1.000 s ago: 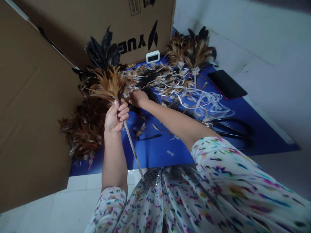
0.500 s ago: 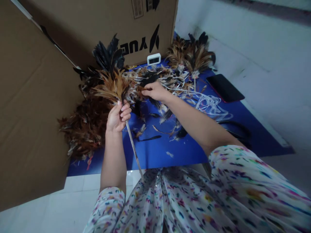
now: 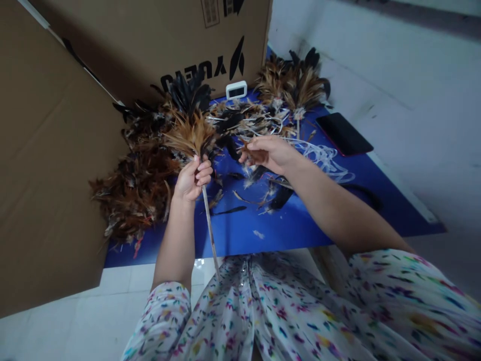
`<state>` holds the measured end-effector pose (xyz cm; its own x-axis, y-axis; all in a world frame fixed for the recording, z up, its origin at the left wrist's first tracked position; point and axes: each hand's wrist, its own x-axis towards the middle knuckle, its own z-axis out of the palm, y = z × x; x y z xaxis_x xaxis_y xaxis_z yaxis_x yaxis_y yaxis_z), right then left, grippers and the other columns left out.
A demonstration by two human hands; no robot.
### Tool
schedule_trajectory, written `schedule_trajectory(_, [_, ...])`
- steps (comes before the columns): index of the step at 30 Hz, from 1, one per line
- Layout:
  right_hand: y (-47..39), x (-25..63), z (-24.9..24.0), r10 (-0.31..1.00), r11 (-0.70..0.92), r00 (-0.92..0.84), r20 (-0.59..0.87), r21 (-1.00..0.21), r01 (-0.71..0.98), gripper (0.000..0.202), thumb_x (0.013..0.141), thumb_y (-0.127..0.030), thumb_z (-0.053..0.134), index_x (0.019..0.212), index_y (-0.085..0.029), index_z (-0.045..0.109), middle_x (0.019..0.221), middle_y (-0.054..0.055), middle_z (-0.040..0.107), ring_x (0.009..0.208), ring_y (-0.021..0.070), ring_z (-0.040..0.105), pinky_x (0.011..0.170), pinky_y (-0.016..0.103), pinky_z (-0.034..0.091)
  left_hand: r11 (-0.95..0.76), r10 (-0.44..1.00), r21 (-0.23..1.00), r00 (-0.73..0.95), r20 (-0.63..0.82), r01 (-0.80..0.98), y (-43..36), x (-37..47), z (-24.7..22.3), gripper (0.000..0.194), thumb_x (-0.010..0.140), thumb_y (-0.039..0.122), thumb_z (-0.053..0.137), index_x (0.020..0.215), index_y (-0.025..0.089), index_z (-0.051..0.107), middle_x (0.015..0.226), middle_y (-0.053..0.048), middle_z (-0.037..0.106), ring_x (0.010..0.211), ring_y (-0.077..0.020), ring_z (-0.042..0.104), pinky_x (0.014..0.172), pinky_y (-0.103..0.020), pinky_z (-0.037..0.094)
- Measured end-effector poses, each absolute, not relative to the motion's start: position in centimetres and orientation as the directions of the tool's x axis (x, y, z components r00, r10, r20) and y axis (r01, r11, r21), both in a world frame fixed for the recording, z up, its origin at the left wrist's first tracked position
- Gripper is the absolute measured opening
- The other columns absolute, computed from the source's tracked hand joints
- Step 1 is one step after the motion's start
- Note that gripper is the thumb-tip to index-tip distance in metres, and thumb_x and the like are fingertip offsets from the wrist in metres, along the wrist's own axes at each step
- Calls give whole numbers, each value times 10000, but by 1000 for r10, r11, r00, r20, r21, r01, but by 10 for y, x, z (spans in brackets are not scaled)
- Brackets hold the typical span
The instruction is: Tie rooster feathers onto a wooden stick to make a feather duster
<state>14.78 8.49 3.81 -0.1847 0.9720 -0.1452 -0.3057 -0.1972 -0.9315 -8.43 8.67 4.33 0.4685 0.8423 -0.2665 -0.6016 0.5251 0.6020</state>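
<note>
My left hand (image 3: pixel 193 179) is closed round a thin stick (image 3: pixel 209 220), just below a bundle of brown and black feathers (image 3: pixel 192 131) at its top. The stick's lower end reaches down to the patterned dress. To the right, my right hand (image 3: pixel 268 152) has its fingers pinched on a small brown feather (image 3: pixel 244 146), above the loose feathers on the blue table (image 3: pixel 240 240). A gap separates my right hand from the feather bundle.
Brown feathers (image 3: pixel 137 185) are heaped at the left beside cardboard (image 3: pixel 48 165). Further back stand a small white device (image 3: pixel 236 90) and more feather bundles (image 3: pixel 295 82). White strips (image 3: pixel 325 160) and a dark tablet (image 3: pixel 344 133) lie at the right.
My right hand has moved right and slightly down, away from the bundle, with a brown feather at its fingers. My left hand, with the stick, has shifted a little right.
</note>
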Motion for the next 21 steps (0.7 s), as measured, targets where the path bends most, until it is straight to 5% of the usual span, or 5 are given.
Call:
schedule_trajectory(3, [77, 145, 38, 963, -242, -204, -177, -900, -362, 103, 776, -215, 626, 760, -131, 684, 766, 99, 728, 700, 183, 694, 557, 264, 529, 551, 828, 570, 485, -282, -610, 85, -81, 42, 350, 1040, 283, 260, 881, 116, 523, 615, 54, 343, 407, -5, 321, 330, -91, 212])
schedule_trajectory(7, [71, 138, 38, 972, -207, -184, -149, -911, -356, 77, 718, -90, 656, 779, -121, 690, 767, 90, 724, 777, 197, 720, 583, 252, 540, 574, 816, 538, 487, -312, -617, 84, -79, 43, 316, 1034, 298, 299, 898, 127, 528, 626, 51, 345, 413, -10, 315, 328, -92, 208])
schedule_trajectory(15, [73, 119, 39, 994, -109, -48, -98, -907, -408, 410, 683, 18, 699, 989, -196, 529, 688, -29, 700, 644, 148, 706, 509, 203, 515, 544, 837, 543, 463, -292, -640, 80, -77, 45, 313, 1030, 331, 313, 941, 137, 542, 635, 50, 329, 405, -7, 268, 317, -80, 191])
schedule_trajectory(21, [73, 111, 43, 996, -88, -67, -63, -873, -480, 323, 691, -4, 729, 909, -178, 565, 723, -31, 682, 701, 128, 709, 572, 200, 540, 459, 886, 572, 402, -233, -680, 75, -76, 48, 335, 1039, 322, 264, 1019, 157, 555, 623, 53, 324, 390, -11, 234, 304, -76, 175])
